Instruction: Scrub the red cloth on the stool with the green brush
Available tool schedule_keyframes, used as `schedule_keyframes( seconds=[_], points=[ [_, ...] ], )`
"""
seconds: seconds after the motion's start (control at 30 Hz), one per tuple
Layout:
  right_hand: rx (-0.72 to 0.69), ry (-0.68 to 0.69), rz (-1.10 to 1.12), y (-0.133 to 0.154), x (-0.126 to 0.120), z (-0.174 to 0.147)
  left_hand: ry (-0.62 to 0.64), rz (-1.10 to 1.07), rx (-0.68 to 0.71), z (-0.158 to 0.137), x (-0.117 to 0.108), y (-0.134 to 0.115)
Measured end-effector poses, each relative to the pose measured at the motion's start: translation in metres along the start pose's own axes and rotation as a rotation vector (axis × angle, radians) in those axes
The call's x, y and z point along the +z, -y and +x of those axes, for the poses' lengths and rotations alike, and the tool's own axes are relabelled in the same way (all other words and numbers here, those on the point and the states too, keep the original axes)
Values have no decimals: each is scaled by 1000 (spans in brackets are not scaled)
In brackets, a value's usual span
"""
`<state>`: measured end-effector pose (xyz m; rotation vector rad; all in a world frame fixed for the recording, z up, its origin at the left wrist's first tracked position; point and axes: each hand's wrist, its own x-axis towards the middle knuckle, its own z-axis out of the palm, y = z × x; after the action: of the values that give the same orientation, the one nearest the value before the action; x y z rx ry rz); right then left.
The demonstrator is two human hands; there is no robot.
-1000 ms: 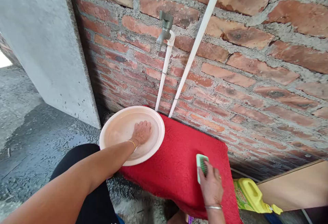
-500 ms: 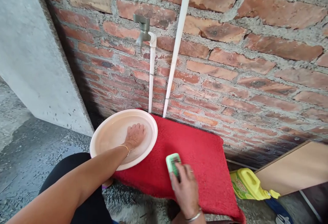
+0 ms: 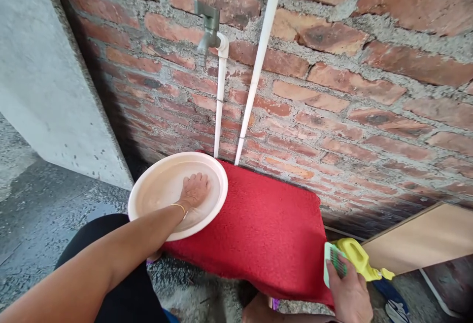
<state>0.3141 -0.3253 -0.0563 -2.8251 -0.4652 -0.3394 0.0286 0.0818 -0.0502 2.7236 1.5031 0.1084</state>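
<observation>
I can't read anything on the yellow jug [image 3: 355,254], partly behind the right hand [image 3: 351,292], whose grip is curled round a green brush [image 3: 337,261] by the red cloth's [image 3: 266,224] right edge. The left hand [image 3: 195,191], arm outstretched, rests palm-down in the basin [image 3: 224,187]; its grip I can't tell.

Worn on the person's head, the camera is looking forward and steeply down, facing the brick wall [image 3: 340,81] from nearby and taking in the basin [image 3: 153,185] and red cloth [image 3: 266,229] just below.
</observation>
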Motion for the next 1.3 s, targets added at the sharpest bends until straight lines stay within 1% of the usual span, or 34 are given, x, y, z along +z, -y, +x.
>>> schedule_keyframes(
  seconds=[0.03,0.07,0.13,0.2,0.27,0.33,0.37,0.4,0.47,0.57,0.67,0.8,0.87,0.9,0.93,0.97,1.0,1.07,1.13,1.2,1.23,1.3],
  points=[
    [-2,-17,31,5,0,0,-2,-3,-2,0,0,0],
    [-48,-30,80,16,1,-3,-7,-1,-2,0,0,0],
    [-240,-21,207,57,6,-21,-23,3,-1,0,0,-1],
    [-488,25,321,109,14,-51,-23,-3,-2,0,1,0],
    [-716,58,376,158,21,-86,-20,-7,-9,1,1,0],
    [-865,89,362,191,25,-115,-8,-3,-8,1,1,1],
    [-906,98,344,200,26,-125,-4,1,-5,2,1,1],
    [-926,104,325,204,27,-131,0,4,-1,2,1,1],
    [-916,91,294,198,28,-129,0,9,-1,1,1,1],
    [-819,44,241,164,30,-99,-9,7,-1,0,0,1],
    [-618,21,142,114,29,-56,-8,-7,-6,0,0,1],
    [-220,22,1,49,20,-9,-7,-25,-15,1,2,1],
    [-93,18,-30,31,15,3,-5,-24,-14,2,3,1],
    [-73,7,-28,30,14,4,-6,-21,-13,2,3,2],
    [-85,-15,-7,33,13,3,-7,-18,-12,2,4,2],
    [-127,-40,31,42,13,-1,-7,-16,-12,3,4,2],
    [-199,-58,91,56,14,-9,-8,-13,-14,3,4,2],
    [-421,-51,252,93,17,-33,-7,-7,-22,3,4,2],
    [-675,-6,397,134,21,-67,-2,-1,-27,3,5,2],
    [-883,24,441,168,24,-102,0,6,-25,3,4,2],
    [-960,32,440,181,25,-117,-2,10,-22,3,4,2],
    [-1048,41,414,196,27,-137,-5,20,-15,2,3,2]
  ],
)
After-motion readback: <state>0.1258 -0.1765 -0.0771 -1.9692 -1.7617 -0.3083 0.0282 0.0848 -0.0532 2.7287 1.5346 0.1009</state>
